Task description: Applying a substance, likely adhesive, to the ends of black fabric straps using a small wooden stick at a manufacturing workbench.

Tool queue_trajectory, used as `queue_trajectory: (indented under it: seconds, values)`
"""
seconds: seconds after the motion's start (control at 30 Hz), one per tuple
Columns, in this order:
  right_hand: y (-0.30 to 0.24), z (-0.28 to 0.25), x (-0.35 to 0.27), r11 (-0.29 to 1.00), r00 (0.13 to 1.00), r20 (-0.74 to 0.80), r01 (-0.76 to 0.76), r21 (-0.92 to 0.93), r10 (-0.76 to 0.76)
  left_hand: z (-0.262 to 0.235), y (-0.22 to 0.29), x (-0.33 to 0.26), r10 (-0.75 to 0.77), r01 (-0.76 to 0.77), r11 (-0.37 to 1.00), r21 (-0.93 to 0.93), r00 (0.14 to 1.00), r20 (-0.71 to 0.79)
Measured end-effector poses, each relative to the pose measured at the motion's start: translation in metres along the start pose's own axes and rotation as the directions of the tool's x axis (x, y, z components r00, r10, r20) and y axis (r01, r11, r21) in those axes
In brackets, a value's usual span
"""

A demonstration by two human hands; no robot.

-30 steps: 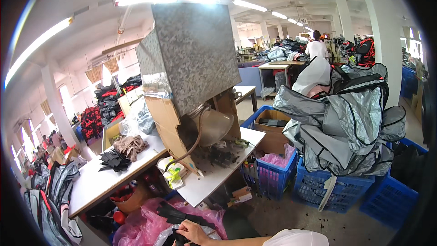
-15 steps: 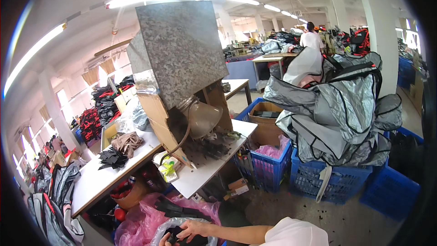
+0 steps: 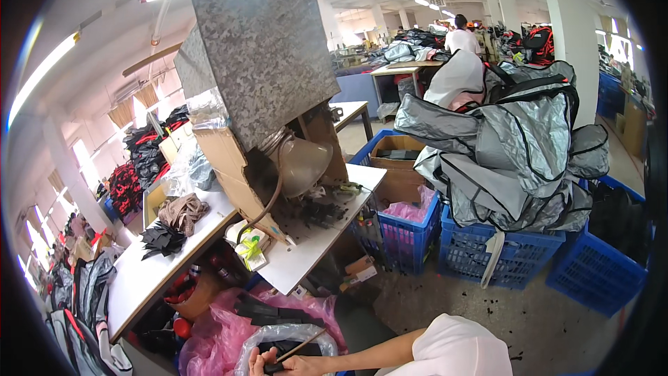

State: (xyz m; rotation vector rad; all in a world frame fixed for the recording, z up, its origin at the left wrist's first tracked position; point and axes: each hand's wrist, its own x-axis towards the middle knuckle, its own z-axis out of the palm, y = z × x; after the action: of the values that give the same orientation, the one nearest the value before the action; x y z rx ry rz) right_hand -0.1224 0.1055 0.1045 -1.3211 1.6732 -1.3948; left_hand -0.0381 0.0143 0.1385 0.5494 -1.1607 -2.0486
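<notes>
The clear bag [image 3: 261, 337] is crinkled, glossy plastic, the hood [image 3: 261, 63] mottled metal.

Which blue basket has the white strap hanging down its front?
The middle basket, under the silvery covers. The white strap hangs there; the left basket, with pink plastic, and right basket show none.

Left hand [image 3: 258, 361] and right hand [image 3: 305, 365] partly cut off by bottom edge; grip on dark-handled rod [image 3: 303, 345] unclear. Clear bag [image 3: 253, 343] also cut off. Far person [image 3: 462, 42], upper right: small, lower body hidden.
</notes>
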Motion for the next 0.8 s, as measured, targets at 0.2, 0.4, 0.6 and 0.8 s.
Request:
queue_trajectory:
  seconds: [0.2, 0.4, 0.6, 0.8]
  values:
    - [0.043, 0.001, 0.032, 0.715, 0.927, 0.074, 0.333, -0.615, -0.368, -0.034, -0.04, 0.023, -0.242, 0.441, 0.736, -0.514, 0.88, 0.409]
    - [0.006, -0.004, 0.063, 0.97, 0.929, 0.279, -0.238, -0.045, 0.241, -0.062, -0.026, 0.056, -0.35, 0.414, 0.75, -0.516, 0.91, 0.221]
    - [0.071, 0.023, 0.072, 0.725, 0.941, 0.212, 0.339, -0.599, -0.264, -0.053, -0.053, 0.047, -0.297, 0.242, 0.869, -0.432, 0.953, -0.063]
    - [0.054, 0.047, 0.088, 0.983, 0.931, 0.36, 0.013, -0.183, 0.054, -0.09, -0.044, 0.051, -0.277, 0.171, 0.846, -0.506, 0.951, -0.14]
